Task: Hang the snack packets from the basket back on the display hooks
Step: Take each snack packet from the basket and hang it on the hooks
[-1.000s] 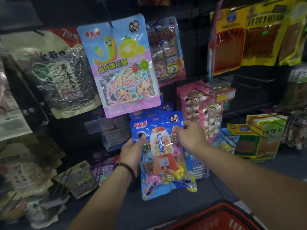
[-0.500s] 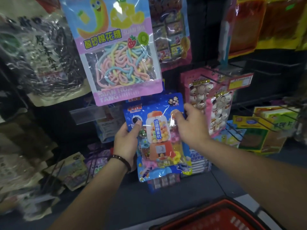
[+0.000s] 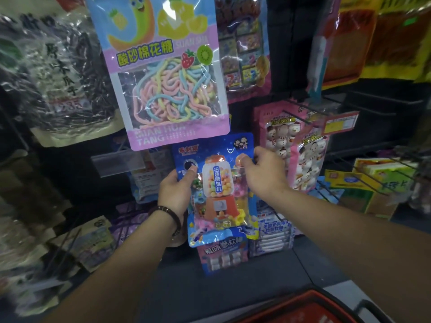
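**Gumball-machine packet held at the display, both hands on it**

We find the left hand gripping the left edge of the blue gumball-machine packet, thumb pressed on the front face and the remaining fingers out of sight behind it. A dark beaded bracelet sits on that wrist. The right hand pinches the packet's upper right edge, thumb on the front and fingers curled round the side.

The packet stands upright against the display, directly beneath the large pink marshmallow-string packet, whose lower edge overlaps its top left corner. We cannot tell whether its hang hole is on a hook.

To its right hang pink snowman-marshmallow packets, close beside the right hand. Below it a pink chew packet and a blue-white packet show. A clear price-tag strip lies to the left. A bag of dark seeds hangs at upper left. The red basket sits at the bottom edge, well apart from both hands.
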Available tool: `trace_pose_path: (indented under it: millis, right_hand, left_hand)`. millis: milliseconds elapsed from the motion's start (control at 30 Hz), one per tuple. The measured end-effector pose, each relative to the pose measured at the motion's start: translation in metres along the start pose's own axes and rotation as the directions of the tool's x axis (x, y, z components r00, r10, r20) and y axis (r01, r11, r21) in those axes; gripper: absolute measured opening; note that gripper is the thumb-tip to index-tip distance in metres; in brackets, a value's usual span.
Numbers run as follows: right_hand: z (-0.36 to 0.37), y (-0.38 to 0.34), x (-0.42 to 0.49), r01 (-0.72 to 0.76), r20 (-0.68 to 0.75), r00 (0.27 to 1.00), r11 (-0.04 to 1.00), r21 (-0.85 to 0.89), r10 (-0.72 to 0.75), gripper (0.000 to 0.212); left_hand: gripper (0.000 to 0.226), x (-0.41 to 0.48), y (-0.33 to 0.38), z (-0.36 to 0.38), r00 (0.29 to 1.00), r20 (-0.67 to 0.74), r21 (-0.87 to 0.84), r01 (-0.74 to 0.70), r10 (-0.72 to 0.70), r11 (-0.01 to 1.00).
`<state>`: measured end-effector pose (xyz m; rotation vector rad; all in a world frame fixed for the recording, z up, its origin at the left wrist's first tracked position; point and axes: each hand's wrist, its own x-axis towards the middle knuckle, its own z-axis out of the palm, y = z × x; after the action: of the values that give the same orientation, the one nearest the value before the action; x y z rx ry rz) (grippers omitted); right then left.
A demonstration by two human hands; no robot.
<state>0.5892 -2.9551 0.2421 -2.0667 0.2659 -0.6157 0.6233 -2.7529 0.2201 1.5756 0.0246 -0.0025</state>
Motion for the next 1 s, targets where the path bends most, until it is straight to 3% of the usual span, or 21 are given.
trace_pose_path:
  millis: [100, 233, 333, 433, 500, 533, 600, 667, 733, 900, 1000]
  right_hand:
    - [0.002, 0.001, 0.006, -0.015, 0.019, 1.000, 0.999, -0.029, 0.015, 0.039]
    - [0.002, 0.001, 0.013, -0.005, 0.068, 0.998, 0.999, -0.036, 0.007, 0.032]
    - [-0.001, 0.004, 0.015, 0.028, 0.094, 0.995, 0.993, -0.114, -0.017, 0.033]
    - [-0.002, 0.008, 0.004, 0.057, -0.027, 0.998, 0.982, -0.182, -0.063, 0.031]
    - [0.001, 0.011, -0.017, 0.172, -0.124, 0.970, 0.950, -0.260, -0.209, 0.029]
    - [0.005, 0.012, -0.028, 0.278, -0.125, 0.935, 0.904, -0.324, -0.332, 0.028]
    - [0.014, 0.017, -0.048, 0.469, 0.033, 0.858, 0.757, -0.455, -0.512, 0.034]
    - [0.026, 0.026, -0.062, 0.535, 0.244, 0.836, 0.627, -0.567, -0.492, 0.058]
    - [0.036, 0.031, -0.070, 0.516, 0.336, 0.854, 0.566, -0.643, -0.397, 0.080]
    - [0.044, 0.038, -0.057, 0.494, 0.385, 0.867, 0.658, -0.568, -0.317, 0.092]
    - [0.047, 0.041, -0.040, 0.495, 0.396, 0.862, 0.696, -0.521, -0.316, 0.093]
  left_hand:
    - [0.069, 0.010, -0.007, 0.002, 0.999, -0.025, 0.027, -0.031, 0.031, 0.999]
    - [0.036, 0.011, -0.009, 0.008, 0.994, -0.038, 0.066, -0.103, 0.105, 0.992]
    - [0.025, 0.010, -0.010, 0.014, 0.980, -0.121, 0.126, -0.144, 0.159, 0.982]
    - [0.038, -0.005, -0.020, 0.017, 0.940, -0.280, 0.123, -0.167, 0.196, 0.978]
    - [0.047, -0.022, -0.037, 0.019, 0.852, -0.362, 0.295, -0.280, 0.379, 0.913]
    - [0.050, -0.032, -0.045, 0.022, 0.804, -0.349, 0.417, -0.328, 0.482, 0.848]
    - [0.054, -0.046, -0.062, 0.030, 0.752, -0.222, 0.614, -0.387, 0.621, 0.688]
    - [0.066, -0.050, -0.079, 0.038, 0.782, -0.058, 0.701, -0.411, 0.620, 0.583]
    - [0.078, -0.045, -0.090, 0.039, 0.830, 0.045, 0.742, -0.401, 0.557, 0.538]
    - [0.094, -0.030, -0.095, 0.035, 0.869, 0.162, 0.785, -0.400, 0.467, 0.472]
    - [0.093, -0.019, -0.094, 0.034, 0.876, 0.184, 0.784, -0.404, 0.445, 0.471]
